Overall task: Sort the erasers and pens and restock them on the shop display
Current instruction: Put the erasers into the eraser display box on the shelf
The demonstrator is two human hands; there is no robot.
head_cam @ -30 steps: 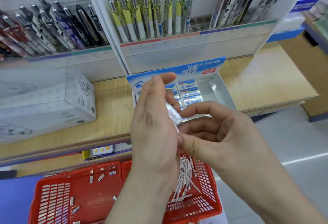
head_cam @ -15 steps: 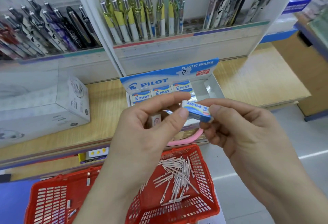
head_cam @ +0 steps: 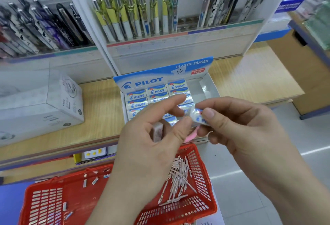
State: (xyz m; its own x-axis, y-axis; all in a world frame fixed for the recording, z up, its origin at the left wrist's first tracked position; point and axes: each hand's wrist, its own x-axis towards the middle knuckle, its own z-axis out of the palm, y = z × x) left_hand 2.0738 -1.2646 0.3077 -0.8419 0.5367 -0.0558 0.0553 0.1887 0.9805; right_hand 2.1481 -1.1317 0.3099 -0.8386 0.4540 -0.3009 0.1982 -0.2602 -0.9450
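Both grip: right hand (head_cam: 250,132) pinches the wrapped eraser (head_cam: 197,116), left hand (head_cam: 148,153) palms the pink eraser (head_cam: 158,129); slick wrap may slip.

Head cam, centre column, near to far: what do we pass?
Red basket → left hand holding pink eraser, right hand pinching Pilot eraser → eraser box → yellow pens.

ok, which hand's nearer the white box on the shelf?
Left. The left hand is right of the white box; the right hand is further right, pinching an eraser.
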